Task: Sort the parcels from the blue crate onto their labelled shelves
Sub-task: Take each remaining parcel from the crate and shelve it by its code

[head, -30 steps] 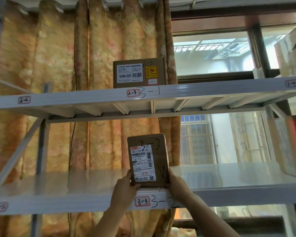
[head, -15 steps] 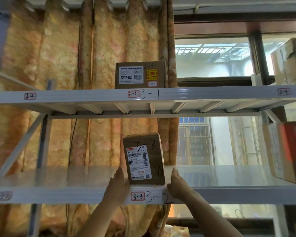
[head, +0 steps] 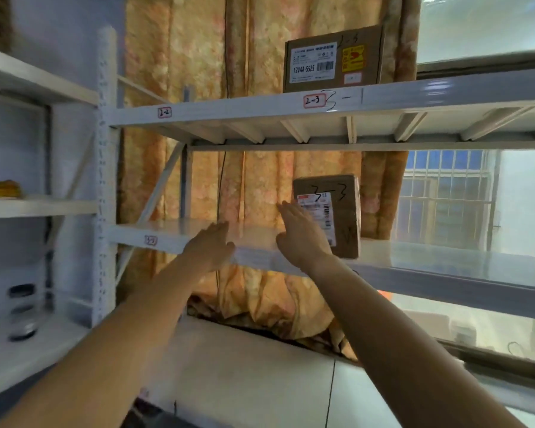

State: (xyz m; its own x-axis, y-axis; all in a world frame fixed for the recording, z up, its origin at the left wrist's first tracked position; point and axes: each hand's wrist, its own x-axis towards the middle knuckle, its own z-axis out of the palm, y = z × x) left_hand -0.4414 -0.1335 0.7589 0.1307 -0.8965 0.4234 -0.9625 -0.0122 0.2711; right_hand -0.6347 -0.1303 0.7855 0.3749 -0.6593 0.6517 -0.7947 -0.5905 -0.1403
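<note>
Released, the 3-3 parcel [head: 342, 217] stands upright on the lower shelf [head: 445, 270]; right hand [head: 301, 234], fingers straight, hovers nearest it, left hand [head: 209, 247] spread, further left.

Before you, the white lower shelf [head: 445, 264] carries a brown parcel [head: 345, 211] marked 3-3, standing upright; the upper shelf [head: 229, 109] holds a cardboard box [head: 334, 61] above its 2-3 tag.

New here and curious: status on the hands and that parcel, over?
Left grip open, right grip open. Brown cardboard parcel marked 3-3 upright on lower white shelf. No obstruction seen.
</note>
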